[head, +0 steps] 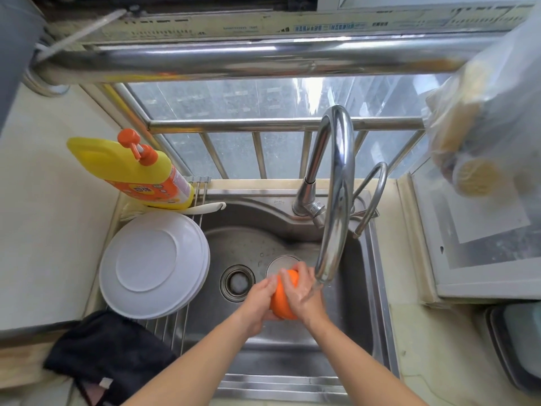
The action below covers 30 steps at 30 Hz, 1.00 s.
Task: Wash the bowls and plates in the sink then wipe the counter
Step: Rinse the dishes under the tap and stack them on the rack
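Over the steel sink [363, 303] I hold an orange bowl [281, 300] between both hands. My left hand [259, 300] grips its left side and underside. My right hand [298, 291] curls over its right side, fingers across the top. Water runs from the tall faucet [336, 200] spout onto my right hand. A pale round dish [279, 263] lies in the sink behind the bowl, partly hidden. White plates [152, 265] are stacked upside down on the roll-up rack [164, 326] over the sink's left side.
A yellow dish soap bottle [137, 171] with an orange pump stands at the back left. A black cloth [108, 356] lies on the counter at the front left. The drain [237, 283] sits mid-sink. A plastic bag [483, 127] hangs at the right, and a small second tap [374, 194] stands beside the faucet.
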Each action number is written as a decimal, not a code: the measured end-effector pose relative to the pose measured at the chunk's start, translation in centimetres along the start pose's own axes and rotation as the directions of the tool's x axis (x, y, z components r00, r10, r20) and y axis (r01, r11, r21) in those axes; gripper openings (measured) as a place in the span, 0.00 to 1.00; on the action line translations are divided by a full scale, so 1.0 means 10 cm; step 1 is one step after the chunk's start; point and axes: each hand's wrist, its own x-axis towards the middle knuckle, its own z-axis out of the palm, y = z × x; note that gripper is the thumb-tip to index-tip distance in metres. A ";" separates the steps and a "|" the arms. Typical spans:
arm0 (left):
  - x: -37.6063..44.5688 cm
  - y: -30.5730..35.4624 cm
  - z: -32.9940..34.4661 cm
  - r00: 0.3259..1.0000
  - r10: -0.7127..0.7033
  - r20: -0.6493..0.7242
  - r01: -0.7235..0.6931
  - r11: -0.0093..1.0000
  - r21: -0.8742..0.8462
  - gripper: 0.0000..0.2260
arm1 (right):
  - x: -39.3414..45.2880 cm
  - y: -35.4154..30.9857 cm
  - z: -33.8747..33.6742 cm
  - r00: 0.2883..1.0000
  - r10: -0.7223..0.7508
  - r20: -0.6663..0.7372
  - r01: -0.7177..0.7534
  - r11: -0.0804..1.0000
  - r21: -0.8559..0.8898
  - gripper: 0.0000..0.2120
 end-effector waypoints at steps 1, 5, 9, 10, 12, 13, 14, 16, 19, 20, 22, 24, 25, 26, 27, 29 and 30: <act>-0.01 -0.02 0.01 1.000 -0.014 0.009 0.014 1.000 0.005 0.15 | 0.02 -0.02 -0.02 0.997 0.073 -0.008 -0.073 0.997 0.029 0.16; 0.01 -0.09 -0.01 0.992 -0.112 -0.050 0.114 0.992 0.045 0.21 | 0.07 0.02 -0.14 0.965 0.240 0.108 -0.248 0.966 0.077 0.15; 0.04 -0.19 -0.04 0.965 -0.209 -0.159 0.222 0.973 0.067 0.22 | 0.10 0.28 -0.05 0.882 0.320 0.346 -0.320 0.945 -0.060 0.16; 0.02 -0.21 -0.03 0.963 -0.207 -0.175 0.222 0.973 0.068 0.20 | 0.07 0.32 -0.01 0.870 0.332 0.364 -0.333 0.941 -0.062 0.23; -0.03 -0.25 -0.01 0.966 -0.173 -0.192 0.183 0.983 0.036 0.15 | -0.07 0.34 0.01 0.814 0.410 0.411 -0.470 0.881 0.051 0.28; -0.06 -0.26 -0.01 0.970 -0.153 -0.190 0.164 0.986 0.043 0.13 | -0.18 0.28 -0.03 0.773 0.433 0.464 -0.530 0.843 0.097 0.27; -0.08 -0.27 0.00 0.974 -0.135 -0.180 0.147 0.988 0.053 0.12 | -0.28 0.22 -0.08 0.741 0.433 0.512 -0.575 0.804 0.151 0.25; -0.09 -0.30 0.02 0.985 -0.101 -0.142 0.110 0.992 0.058 0.11 | -0.37 0.17 -0.11 0.739 0.427 0.521 -0.605 0.761 0.234 0.24; -0.12 -0.32 0.07 0.977 -0.198 -0.081 0.197 0.980 -0.017 0.18 | -0.39 0.17 -0.11 0.906 0.291 0.308 -0.360 0.911 0.200 0.25; -0.15 -0.29 0.08 0.972 -0.229 -0.050 0.229 0.973 -0.004 0.19 | -0.41 0.19 -0.10 0.946 0.230 0.229 -0.262 0.958 0.119 0.27; -0.22 -0.23 0.07 0.965 -0.263 0.015 0.262 0.963 0.059 0.16 | -0.50 0.24 -0.11 0.992 0.100 0.082 -0.105 0.993 0.060 0.31; -0.21 -0.22 0.04 0.967 -0.254 0.039 0.250 0.965 0.080 0.14 | -0.59 0.31 -0.11 0.998 -0.038 -0.042 0.041 0.995 0.088 0.28; -0.22 -0.22 0.04 0.972 -0.234 0.027 0.231 0.970 0.070 0.13 | -0.62 0.37 -0.10 0.991 -0.114 -0.064 0.119 0.990 0.079 0.26; -0.23 -0.22 0.05 0.977 -0.214 0.001 0.213 0.975 0.054 0.12 | -0.63 0.39 -0.10 0.981 -0.183 -0.062 0.186 0.981 0.053 0.23; -0.26 -0.21 0.06 0.981 -0.191 -0.037 0.193 0.980 0.040 0.09 | -0.66 0.39 -0.10 0.971 -0.234 -0.046 0.234 0.972 0.006 0.21; -0.27 -0.20 0.08 0.985 -0.127 -0.119 0.134 0.990 0.050 0.08 | -0.69 0.39 -0.08 0.949 -0.316 -0.002 0.312 0.937 -0.154 0.20; -0.26 -0.20 0.09 0.985 -0.098 -0.139 0.106 0.993 0.054 0.11 | -0.71 0.36 -0.06 0.939 -0.345 -0.003 0.330 0.901 -0.281 0.22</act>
